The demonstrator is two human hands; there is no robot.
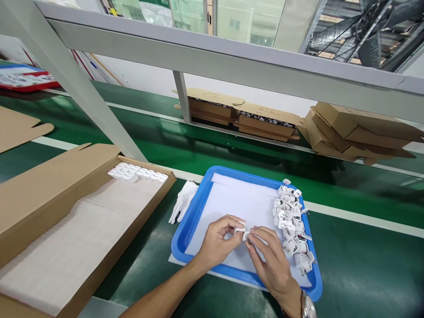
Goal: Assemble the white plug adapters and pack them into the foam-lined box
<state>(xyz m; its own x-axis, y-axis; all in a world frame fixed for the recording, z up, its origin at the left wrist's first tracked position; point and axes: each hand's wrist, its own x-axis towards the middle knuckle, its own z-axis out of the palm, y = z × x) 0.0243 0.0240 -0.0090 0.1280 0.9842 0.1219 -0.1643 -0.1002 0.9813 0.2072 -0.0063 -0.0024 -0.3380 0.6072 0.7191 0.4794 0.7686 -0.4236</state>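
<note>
Green belt, blue tray at lower centre: small white part pinched between left hand and right hand, best kept low over tray, clear of pile at right.

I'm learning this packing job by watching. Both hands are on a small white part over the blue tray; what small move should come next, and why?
Probably carry the small white part, pinched between the left hand and right hand, left to the cardboard box. A short row of white parts already sits at its far end, while a pile of parts waits in the blue tray.
</note>
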